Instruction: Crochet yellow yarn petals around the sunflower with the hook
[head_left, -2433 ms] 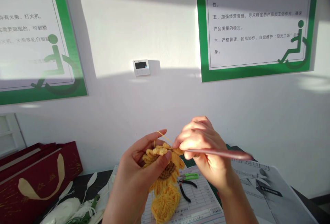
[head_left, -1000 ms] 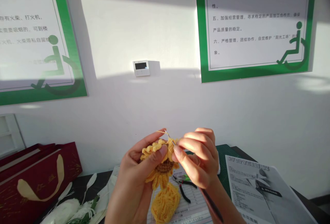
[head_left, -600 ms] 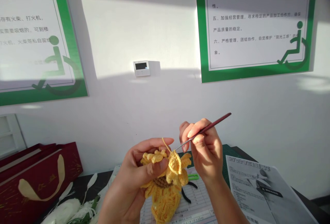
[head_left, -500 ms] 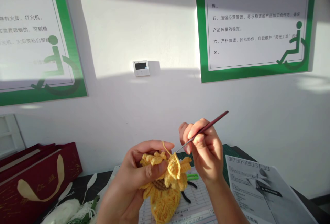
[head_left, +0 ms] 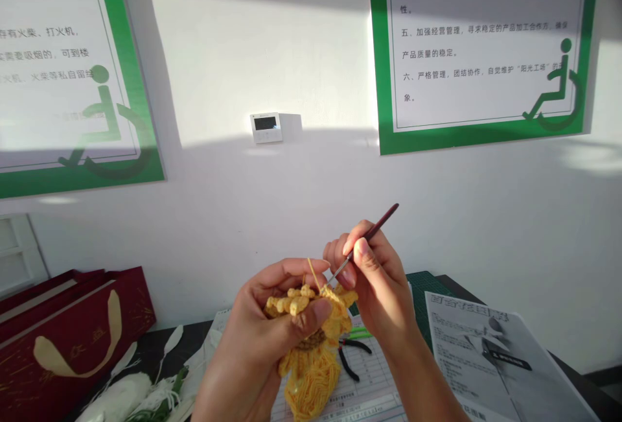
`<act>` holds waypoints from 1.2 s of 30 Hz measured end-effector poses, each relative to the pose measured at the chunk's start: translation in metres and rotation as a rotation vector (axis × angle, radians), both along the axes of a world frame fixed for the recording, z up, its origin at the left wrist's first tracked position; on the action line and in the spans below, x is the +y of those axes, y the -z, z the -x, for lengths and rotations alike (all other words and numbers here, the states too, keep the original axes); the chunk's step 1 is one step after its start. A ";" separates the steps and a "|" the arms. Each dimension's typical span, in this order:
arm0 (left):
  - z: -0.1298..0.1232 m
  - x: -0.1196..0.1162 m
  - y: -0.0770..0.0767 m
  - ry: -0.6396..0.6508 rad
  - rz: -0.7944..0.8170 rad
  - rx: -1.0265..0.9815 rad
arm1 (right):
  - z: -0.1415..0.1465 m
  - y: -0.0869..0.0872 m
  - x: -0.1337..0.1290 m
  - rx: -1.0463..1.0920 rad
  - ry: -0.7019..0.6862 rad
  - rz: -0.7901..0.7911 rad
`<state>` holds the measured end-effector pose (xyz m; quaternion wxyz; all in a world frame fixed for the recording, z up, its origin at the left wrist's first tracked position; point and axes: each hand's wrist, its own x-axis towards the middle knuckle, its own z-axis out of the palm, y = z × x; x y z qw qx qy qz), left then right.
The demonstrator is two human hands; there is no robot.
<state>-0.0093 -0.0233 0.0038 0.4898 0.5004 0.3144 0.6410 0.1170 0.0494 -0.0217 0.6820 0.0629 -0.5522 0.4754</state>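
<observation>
My left hand [head_left: 272, 331] is closed on a yellow crochet flower [head_left: 335, 318] with a brown centre, its thumb pressing on the front. A strand of yellow yarn [head_left: 313, 271] runs from the left index finger to the flower's upper edge. Between the thumb and fingers of my right hand [head_left: 376, 273] is a crochet hook [head_left: 381, 222] with a dark red handle. Its metal tip points down-left and meets the petal edge; whether it sits inside a stitch is too small to tell. A ball of yellow yarn [head_left: 313, 386] lies just below the flower.
Black-handled pliers [head_left: 348, 360] and a bright green tool [head_left: 360, 332] lie on a printed form [head_left: 374, 386]. A green cutting mat [head_left: 427, 286] and printed sheet [head_left: 490, 351] are at right. Red gift bags [head_left: 78, 338] and white yarn [head_left: 119, 396] are at left.
My right hand and the hook have moved left and slightly down, closer to my left hand. The flower has tilted in my left hand, and more of the pliers shows.
</observation>
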 end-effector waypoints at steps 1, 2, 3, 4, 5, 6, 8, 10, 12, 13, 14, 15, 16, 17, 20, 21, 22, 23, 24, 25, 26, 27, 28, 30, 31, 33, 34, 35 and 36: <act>0.000 0.001 0.001 0.019 0.001 0.018 | -0.001 0.000 0.001 -0.006 0.015 -0.028; 0.001 0.001 0.001 0.036 0.000 0.040 | -0.003 0.000 0.001 -0.011 0.028 -0.060; 0.003 0.002 0.002 0.048 -0.002 0.061 | -0.004 0.000 0.002 -0.016 0.040 -0.086; 0.004 0.002 0.002 0.058 -0.006 0.080 | -0.006 0.000 0.002 -0.020 0.049 -0.106; 0.006 0.003 0.003 0.068 -0.009 0.092 | -0.007 0.000 0.003 -0.025 0.051 -0.117; 0.007 0.003 0.003 0.081 -0.010 0.097 | -0.008 0.000 0.002 -0.030 0.043 -0.120; 0.008 0.003 0.002 0.119 -0.008 0.091 | -0.010 0.000 0.001 -0.039 -0.014 -0.104; 0.007 0.003 0.002 0.147 -0.014 0.081 | -0.009 -0.001 -0.001 -0.047 -0.115 -0.057; 0.005 0.002 0.001 0.140 -0.033 0.083 | -0.007 -0.003 -0.002 -0.048 -0.206 0.019; 0.004 0.002 0.000 0.124 -0.043 0.088 | -0.005 -0.004 -0.003 -0.046 -0.235 0.064; 0.002 0.001 0.000 0.087 -0.056 0.094 | -0.004 -0.005 -0.003 -0.044 -0.253 0.111; 0.000 0.001 0.000 0.025 -0.072 0.103 | -0.002 -0.005 -0.002 -0.048 -0.261 0.157; -0.003 0.000 0.000 -0.057 -0.087 0.113 | 0.000 -0.005 -0.002 -0.056 -0.260 0.199; -0.005 0.000 0.000 -0.146 -0.098 0.119 | 0.001 -0.005 -0.001 -0.067 -0.251 0.235; -0.011 0.000 0.001 -0.340 -0.094 0.086 | 0.004 -0.003 0.001 -0.088 -0.159 0.251; -0.012 0.001 0.001 -0.364 -0.085 0.064 | 0.004 -0.002 0.002 -0.084 -0.100 0.225; -0.013 0.001 0.001 -0.377 -0.080 0.041 | 0.004 -0.001 0.002 -0.082 -0.026 0.187; -0.013 0.002 0.001 -0.384 -0.079 0.024 | 0.005 -0.001 0.001 -0.092 0.059 0.141; -0.013 0.003 0.002 -0.387 -0.078 0.010 | 0.005 0.000 0.001 -0.110 0.149 0.094; -0.012 0.003 0.002 -0.380 -0.076 -0.001 | 0.005 0.000 0.000 -0.130 0.236 0.047; -0.012 0.003 0.001 -0.368 -0.069 -0.012 | 0.005 0.001 0.000 -0.153 0.312 0.002; -0.011 0.003 0.001 -0.354 -0.060 -0.023 | 0.005 0.002 0.000 -0.174 0.374 -0.036; -0.011 0.003 0.001 -0.341 -0.050 -0.034 | 0.005 0.002 0.000 -0.191 0.423 -0.067; -0.010 0.001 0.000 -0.321 -0.036 -0.046 | 0.002 0.003 0.000 -0.215 0.484 -0.112; -0.010 0.001 0.000 -0.311 -0.031 -0.048 | 0.001 0.004 0.000 -0.230 0.504 -0.132; -0.011 0.000 -0.001 -0.298 -0.031 -0.047 | -0.004 0.003 0.000 -0.258 0.551 -0.180; -0.011 0.000 0.000 -0.300 -0.037 -0.047 | -0.006 0.003 0.000 -0.275 0.581 -0.206; -0.012 0.000 0.000 -0.307 -0.048 -0.048 | -0.008 0.002 -0.001 -0.298 0.615 -0.230; -0.013 0.000 0.001 -0.318 -0.063 -0.046 | -0.010 0.001 -0.002 -0.325 0.648 -0.247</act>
